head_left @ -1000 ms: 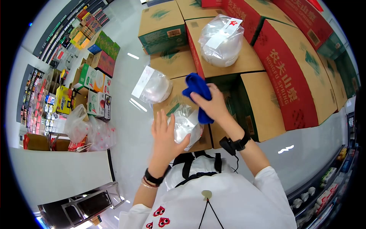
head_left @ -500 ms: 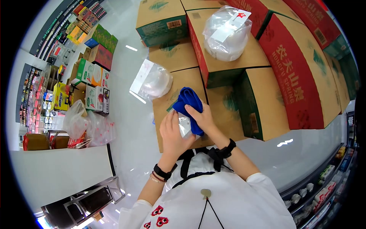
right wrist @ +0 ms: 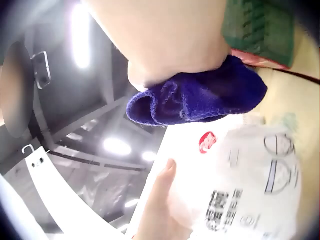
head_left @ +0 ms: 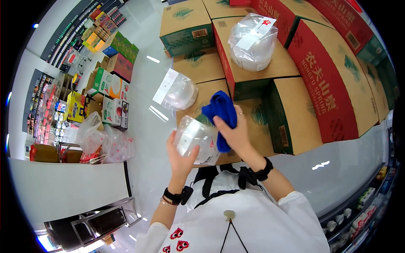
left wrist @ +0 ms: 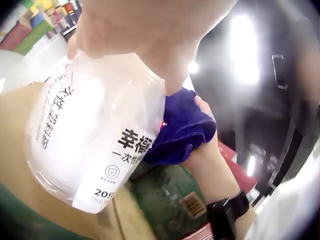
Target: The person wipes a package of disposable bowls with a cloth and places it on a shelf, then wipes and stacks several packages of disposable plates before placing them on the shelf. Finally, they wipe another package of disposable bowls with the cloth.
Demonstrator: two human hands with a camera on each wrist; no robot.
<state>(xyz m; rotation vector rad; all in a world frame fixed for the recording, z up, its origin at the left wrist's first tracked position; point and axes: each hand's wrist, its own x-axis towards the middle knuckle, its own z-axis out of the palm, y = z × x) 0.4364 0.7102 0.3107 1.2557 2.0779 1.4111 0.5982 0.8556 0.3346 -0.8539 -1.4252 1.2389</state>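
Note:
My left hand (head_left: 179, 162) grips a clear-wrapped pack of disposable plastic bowls (head_left: 192, 137), thumb on the near side and fingers round the left. The pack is tilted over the near carton, and its white printed label (left wrist: 107, 170) faces the left wrist view. Just right of it, my right hand (head_left: 237, 133) holds a folded blue cloth (head_left: 223, 107), thumb pressed on top. In the right wrist view the cloth (right wrist: 195, 97) hangs close above the pack. A second bowl pack (head_left: 181, 92) sits on the carton beyond, and a third (head_left: 253, 48) on a higher carton.
Brown, green and red water cartons (head_left: 318, 92) are stacked at the right and back. Fruit boxes (head_left: 107, 86) and plastic bags (head_left: 114, 143) stand at the left beside a white counter (head_left: 76, 185). Shelves (head_left: 358, 202) line the lower right. Glossy floor lies between.
My left hand went from spread over the bowl pack to holding it tilted. The blue cloth came down against the pack, then moved back to the right of it.

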